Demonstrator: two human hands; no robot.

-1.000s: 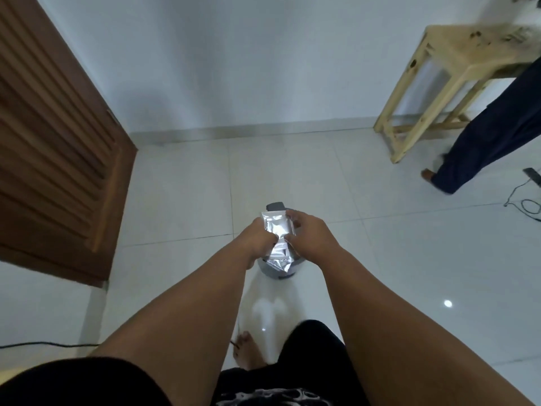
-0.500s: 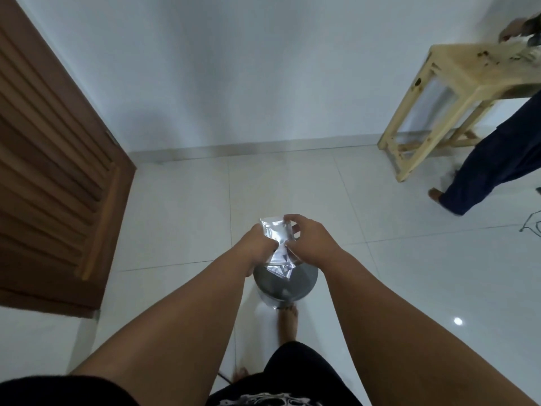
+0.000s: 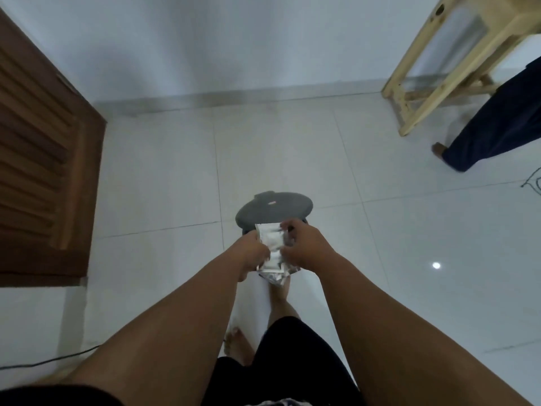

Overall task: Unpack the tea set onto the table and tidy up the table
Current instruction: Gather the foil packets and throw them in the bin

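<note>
In the head view, the person is standing on a white tiled floor and holding a crumpled bundle of wrapping (image 3: 272,244) out in front of the body with both hands. The left hand (image 3: 253,253) is pinching its left edge with curled fingers. The right hand (image 3: 304,247) is gripping its right edge and upper corner, so both hands are clamped on it. The bundle's long axis is running away from the body, with its white end farthest off and a silvery foil tail hanging nearest.

A grey bin (image 3: 273,206) is showing just beyond and beneath the hands. The far end of the wrapping is overlapping the near edge of its dark lid. The hands are hiding the bin's body, so it cannot be told whether the lid is standing open. The person's own bare foot (image 3: 279,294) is reaching toward the bin's base, possibly to work a pedal. Judging from this, the drop is depending on the bundle sitting over the bin's mouth, with neither hand plainly nearer.

There are two hands, one bin and one bundle, though how many pieces are in the bundle is unclear. One wooden table (image 3: 433,71) is standing well apart at the upper right, with one trousered leg (image 3: 491,121) of another person beside it. One brown slatted door (image 3: 38,159) is filling the left.
</note>
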